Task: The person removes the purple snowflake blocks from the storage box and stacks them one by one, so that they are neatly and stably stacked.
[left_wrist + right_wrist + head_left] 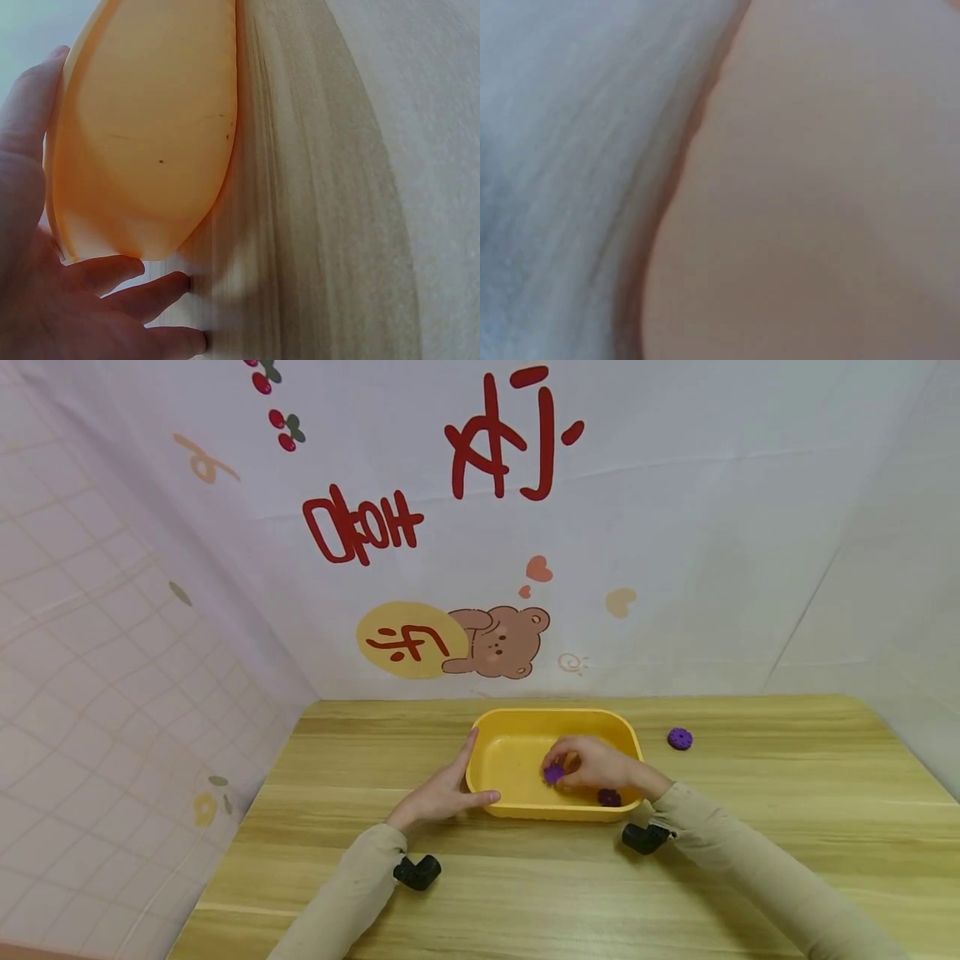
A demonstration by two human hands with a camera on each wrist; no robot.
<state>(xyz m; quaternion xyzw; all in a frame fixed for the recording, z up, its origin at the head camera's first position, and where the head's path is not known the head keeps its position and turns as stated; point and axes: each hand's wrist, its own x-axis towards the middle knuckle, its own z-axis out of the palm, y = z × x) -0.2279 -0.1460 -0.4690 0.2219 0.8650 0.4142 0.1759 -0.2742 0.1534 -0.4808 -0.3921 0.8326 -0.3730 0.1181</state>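
Observation:
A yellow plastic basin [517, 812] stands on the wooden table. My left hand [442, 795] rests against its left end, thumb at the near rim and the other fingers along the side. In the left wrist view, the left hand's fingers [150, 296] are spread and fairly straight beside the basin wall [150, 112]. Inside the basin, my right hand [596, 762] pinches a small purple notched disc [553, 774] between thumb and fingers. A darker purple disc [609, 797] lies below that hand, near the basin's front right corner. Only blurred skin and sleeve fill the right wrist view.
Another purple notched disc [680, 739] lies on the table [765, 777] to the right of the basin. Behind the table hangs a white printed cloth [675, 527] with a bear and red lettering. Black wrist devices [417, 872] sit at both sleeves.

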